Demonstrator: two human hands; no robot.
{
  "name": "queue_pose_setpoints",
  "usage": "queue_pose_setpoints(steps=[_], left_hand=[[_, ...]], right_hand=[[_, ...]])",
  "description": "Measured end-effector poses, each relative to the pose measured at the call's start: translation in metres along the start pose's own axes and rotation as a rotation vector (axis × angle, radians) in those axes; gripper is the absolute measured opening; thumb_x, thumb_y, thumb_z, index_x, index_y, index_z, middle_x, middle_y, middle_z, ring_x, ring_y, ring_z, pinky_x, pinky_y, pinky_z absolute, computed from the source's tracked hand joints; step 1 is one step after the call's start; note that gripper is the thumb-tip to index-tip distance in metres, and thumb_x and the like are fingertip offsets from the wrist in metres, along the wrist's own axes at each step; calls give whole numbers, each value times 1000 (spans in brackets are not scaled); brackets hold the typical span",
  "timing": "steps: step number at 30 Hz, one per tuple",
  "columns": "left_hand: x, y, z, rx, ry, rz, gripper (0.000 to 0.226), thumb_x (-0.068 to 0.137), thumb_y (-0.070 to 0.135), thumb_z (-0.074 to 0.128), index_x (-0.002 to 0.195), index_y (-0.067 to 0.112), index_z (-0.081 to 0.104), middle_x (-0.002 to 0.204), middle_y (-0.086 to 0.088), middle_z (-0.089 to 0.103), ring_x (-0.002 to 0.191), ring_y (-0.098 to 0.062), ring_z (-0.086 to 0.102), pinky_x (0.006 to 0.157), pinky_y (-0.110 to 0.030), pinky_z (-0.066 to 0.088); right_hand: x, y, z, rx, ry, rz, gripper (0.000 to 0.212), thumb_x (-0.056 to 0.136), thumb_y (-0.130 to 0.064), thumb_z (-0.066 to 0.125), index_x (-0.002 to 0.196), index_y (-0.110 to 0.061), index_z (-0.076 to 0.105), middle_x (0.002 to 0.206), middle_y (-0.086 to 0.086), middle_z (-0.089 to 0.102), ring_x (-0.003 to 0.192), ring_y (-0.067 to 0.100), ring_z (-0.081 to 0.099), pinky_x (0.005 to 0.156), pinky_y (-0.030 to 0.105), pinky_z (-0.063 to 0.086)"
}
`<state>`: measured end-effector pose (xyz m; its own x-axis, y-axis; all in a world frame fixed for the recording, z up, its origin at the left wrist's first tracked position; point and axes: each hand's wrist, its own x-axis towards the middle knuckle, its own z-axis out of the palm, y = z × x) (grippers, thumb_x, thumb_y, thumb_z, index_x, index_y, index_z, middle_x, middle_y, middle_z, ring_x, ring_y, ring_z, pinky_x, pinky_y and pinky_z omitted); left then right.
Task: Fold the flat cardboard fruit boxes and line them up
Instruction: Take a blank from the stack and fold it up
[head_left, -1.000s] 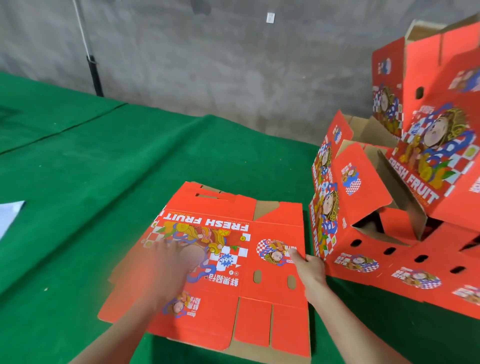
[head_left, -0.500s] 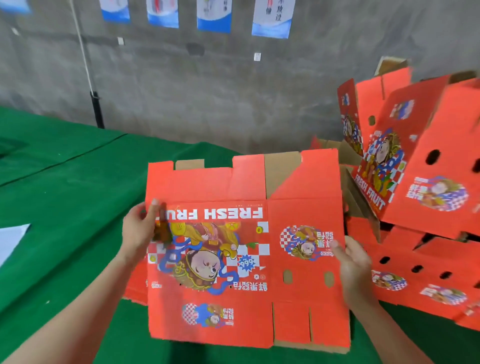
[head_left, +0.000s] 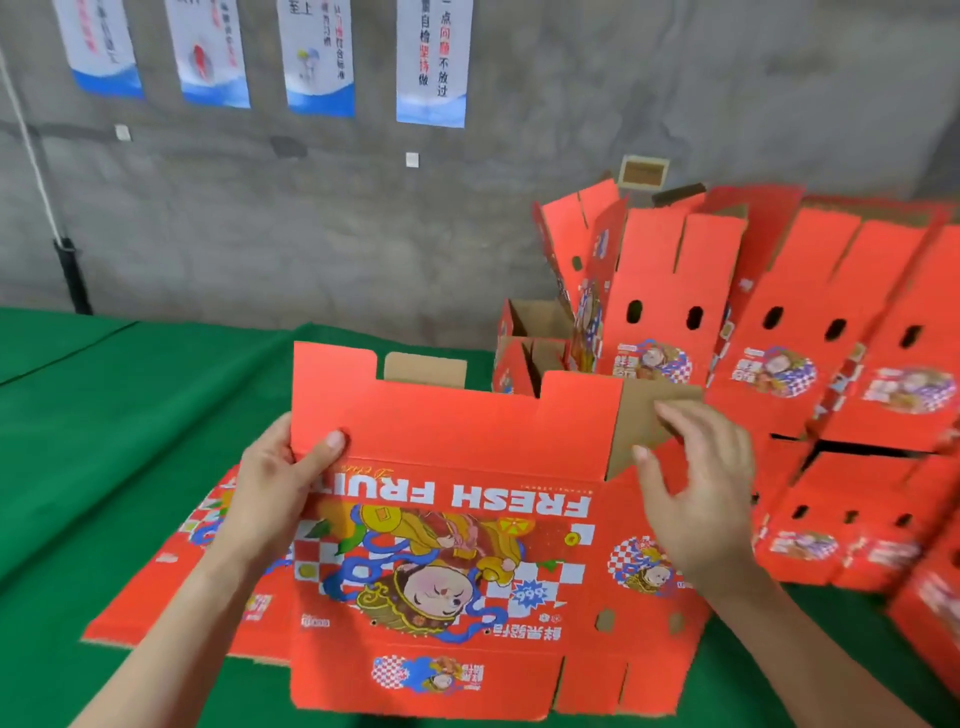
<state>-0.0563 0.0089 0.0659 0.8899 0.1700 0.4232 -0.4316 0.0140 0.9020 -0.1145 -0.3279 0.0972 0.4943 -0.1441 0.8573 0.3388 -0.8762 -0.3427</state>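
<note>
The green table (head_left: 130, 415) carries the folded boxes (head_left: 779, 364) stacked at your right. Above its near part you hold the box (head_left: 441, 545) upright, print upside down, over a spare flat (head_left: 156, 597) lying on the cloth. To open it squarely, I judge you should push the side panel back along its crease, with the front panel braced. Your left hand (head_left: 270, 493) pinches the front's left edge, thumb in front. Your right hand (head_left: 696, 483), fingers spread and gripping nothing, lies at the side panel by the brown flap.
</note>
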Motion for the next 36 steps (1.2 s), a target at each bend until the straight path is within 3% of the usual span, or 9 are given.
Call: queue_pose_setpoints(steps=[5,12,15,19,22,26,28,31,36], left_hand=[[-21,12,40,21,-12,65,30,89,9,60,85,37,69,75,17,72,61,7,61,54,-9,48],[-41,17,79,-145,-133,50,27,81,12,60,94,32,71,92,7,74,78,-3,66,68,-17,54],[-40,17,84,-238,-258,13,30,75,9,60,100,23,70,100,-2,73,84,-11,68,72,-23,56],[-41,12,87,-229,-387,-98,30,73,5,59,101,9,68,101,-12,71,84,-18,67,73,-25,56],[-42,11,98,-107,-406,-202,43,85,26,51,94,-14,58,88,-26,63,81,-23,60,75,-32,49],[-33,12,109,61,-349,-401,65,98,56,11,70,14,51,46,7,61,54,-7,60,55,-23,44],[-30,13,110,79,-389,-458,79,93,65,5,73,9,57,63,0,69,60,-8,64,58,-24,51],[-24,14,111,153,-464,-492,100,90,68,2,88,-9,65,91,-32,66,86,-33,64,87,-39,49],[-14,26,117,448,-537,-448,82,93,62,16,80,6,75,87,-12,74,81,-26,68,91,-41,50]], right_hand=[[9,6,-27,-69,-315,149,27,88,-34,63,99,-10,63,101,3,57,100,21,50,89,35,39],[15,35,-65,-49,-615,276,30,92,-45,53,87,-19,39,74,1,55,65,18,56,58,36,44],[11,49,-76,0,-623,257,26,93,-44,52,82,-25,37,61,-7,43,45,4,40,46,21,29],[6,61,-86,176,-536,301,20,93,-33,56,111,-27,51,76,-15,55,66,-6,55,60,15,41],[1,66,-92,375,-508,324,23,95,-26,55,112,-40,50,99,-20,64,91,-4,62,80,25,51],[-5,70,-97,517,-492,277,25,97,-25,50,113,-43,48,107,-28,62,103,-6,59,83,14,49],[-9,72,-98,551,-490,262,23,96,-29,49,115,-43,47,110,-28,61,105,-4,59,84,15,49],[-14,76,-101,613,-495,269,26,92,-38,47,117,-40,48,113,-23,62,107,0,60,84,18,50],[-21,85,-113,663,-525,282,30,90,-38,47,120,-39,49,114,-19,64,107,2,61,82,17,51]])
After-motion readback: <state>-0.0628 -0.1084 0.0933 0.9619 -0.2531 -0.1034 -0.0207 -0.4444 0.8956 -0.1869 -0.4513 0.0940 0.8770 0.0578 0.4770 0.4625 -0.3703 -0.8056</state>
